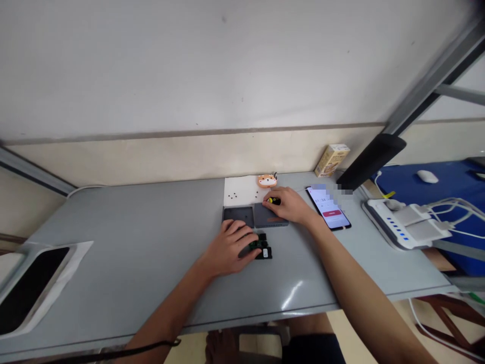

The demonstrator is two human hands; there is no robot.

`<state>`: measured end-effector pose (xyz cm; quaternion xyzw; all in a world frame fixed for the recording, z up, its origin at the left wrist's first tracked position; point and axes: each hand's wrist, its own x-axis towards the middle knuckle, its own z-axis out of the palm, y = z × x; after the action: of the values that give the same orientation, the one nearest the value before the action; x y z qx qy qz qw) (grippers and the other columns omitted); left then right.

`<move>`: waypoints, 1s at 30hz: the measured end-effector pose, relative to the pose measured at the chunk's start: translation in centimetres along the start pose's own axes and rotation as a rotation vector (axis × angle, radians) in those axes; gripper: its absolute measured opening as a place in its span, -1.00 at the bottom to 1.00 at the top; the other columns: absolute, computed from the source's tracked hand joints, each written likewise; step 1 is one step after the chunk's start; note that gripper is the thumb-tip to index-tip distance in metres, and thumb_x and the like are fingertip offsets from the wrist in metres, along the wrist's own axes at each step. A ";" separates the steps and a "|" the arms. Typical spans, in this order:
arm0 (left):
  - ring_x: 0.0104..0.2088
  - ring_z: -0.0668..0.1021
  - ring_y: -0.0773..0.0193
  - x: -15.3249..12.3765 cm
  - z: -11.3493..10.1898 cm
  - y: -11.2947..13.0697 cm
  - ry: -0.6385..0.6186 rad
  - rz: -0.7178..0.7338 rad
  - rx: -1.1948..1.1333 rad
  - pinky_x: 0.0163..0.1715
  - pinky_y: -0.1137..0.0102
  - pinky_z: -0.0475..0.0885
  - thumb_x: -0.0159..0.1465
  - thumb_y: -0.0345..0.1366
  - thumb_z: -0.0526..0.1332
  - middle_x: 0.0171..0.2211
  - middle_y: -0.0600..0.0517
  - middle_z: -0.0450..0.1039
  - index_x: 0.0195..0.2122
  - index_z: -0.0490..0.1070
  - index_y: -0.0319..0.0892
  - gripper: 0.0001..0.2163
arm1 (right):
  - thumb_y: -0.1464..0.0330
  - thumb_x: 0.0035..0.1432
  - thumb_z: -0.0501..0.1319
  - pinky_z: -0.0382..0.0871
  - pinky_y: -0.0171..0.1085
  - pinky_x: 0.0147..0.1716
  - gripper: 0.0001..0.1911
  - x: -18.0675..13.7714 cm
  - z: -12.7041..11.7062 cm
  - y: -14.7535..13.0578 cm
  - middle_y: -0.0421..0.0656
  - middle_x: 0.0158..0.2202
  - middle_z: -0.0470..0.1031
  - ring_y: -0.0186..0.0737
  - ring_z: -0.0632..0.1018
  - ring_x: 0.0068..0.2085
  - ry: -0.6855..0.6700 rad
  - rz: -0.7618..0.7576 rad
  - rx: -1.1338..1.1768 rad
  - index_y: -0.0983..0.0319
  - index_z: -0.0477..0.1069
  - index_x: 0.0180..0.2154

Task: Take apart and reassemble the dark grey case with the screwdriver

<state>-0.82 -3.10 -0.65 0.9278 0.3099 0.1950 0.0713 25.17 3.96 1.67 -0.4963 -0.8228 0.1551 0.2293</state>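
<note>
My left hand [232,246] rests on the grey table [144,237], fingers curled over a small green and black circuit board [261,246] and touching it. My right hand [290,205] is closed round a small tool with a black and yellow handle [273,200], held over a grey device case half [270,216]. A darker case half [238,216] lies just left of it. Behind them a white sheet [242,191] carries several tiny dark screws [233,195].
A phone [329,208] with a lit screen lies right of my right hand. An orange animal-shaped trinket [267,180] and a small carton [332,160] stand by the wall. A white power strip [401,225] with cables sits at the right; a dark tray [30,285] at the left.
</note>
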 end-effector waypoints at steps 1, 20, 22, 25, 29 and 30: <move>0.03 0.49 0.08 -0.1 -0.2 -0.3 0.025 -0.018 0.001 0.09 0.13 0.28 0.45 -0.18 0.16 -0.08 -0.02 0.61 -0.03 0.54 -0.05 -0.79 | 0.20 0.36 0.19 0.33 -0.21 -0.13 -0.74 0.0 0.1 0.1 -0.10 -0.17 0.67 -0.12 0.59 -0.14 0.001 0.002 -0.005 0.16 0.60 -0.23; -0.08 0.53 0.07 -2.1 -0.2 -7.6 0.279 -0.541 -0.114 0.07 0.09 0.43 0.49 -0.07 0.02 -0.14 -0.07 0.49 0.22 0.34 -0.15 -0.61 | 0.03 0.38 0.08 0.25 -0.28 -0.30 -0.57 0.3 -1.1 -2.8 -0.21 -0.36 0.50 -0.28 0.43 -0.35 0.445 0.173 0.535 0.20 0.48 -0.32; -0.08 0.53 0.07 -2.1 -0.3 -7.5 0.277 -0.536 -0.108 0.06 0.09 0.43 0.49 -0.08 0.02 -0.13 -0.08 0.48 0.22 0.34 -0.14 -0.61 | 0.04 0.38 0.08 0.23 -0.28 -0.30 -0.57 0.4 -0.8 -2.3 -0.22 -0.37 0.49 -0.28 0.42 -0.35 0.430 0.177 0.501 0.21 0.49 -0.32; -0.09 0.52 0.07 -2.1 -0.4 -7.3 0.244 -0.508 -0.088 0.04 0.10 0.42 0.49 -0.08 0.02 -0.15 -0.07 0.48 0.20 0.36 -0.13 -0.62 | 0.05 0.38 0.08 0.21 -0.29 -0.32 -0.56 0.4 -0.7 -2.0 -0.22 -0.41 0.47 -0.28 0.40 -0.37 0.417 0.185 0.472 0.22 0.49 -0.35; -0.08 0.49 0.06 -1.8 -0.6 -6.8 0.184 -0.486 -0.056 0.05 0.09 0.38 0.50 -0.09 0.02 -0.15 -0.06 0.47 0.18 0.38 -0.13 -0.64 | 0.05 0.38 0.07 0.21 -0.28 -0.32 -0.55 0.4 -0.6 -2.0 -0.20 -0.37 0.52 -0.26 0.42 -0.36 0.430 0.209 0.432 0.22 0.54 -0.30; -0.08 0.49 0.05 -1.7 -0.6 -6.7 0.179 -0.492 -0.051 0.06 0.09 0.38 0.49 -0.09 0.02 -0.14 -0.06 0.47 0.18 0.37 -0.13 -0.64 | 0.06 0.38 0.07 0.21 -0.28 -0.31 -0.56 0.4 -0.5 -1.9 -0.19 -0.36 0.54 -0.26 0.43 -0.36 0.424 0.217 0.415 0.22 0.55 -0.28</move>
<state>-6.03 1.20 -2.32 0.8016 0.5262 0.2607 0.1120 23.86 3.44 3.10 -0.5451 -0.6498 0.2362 0.4741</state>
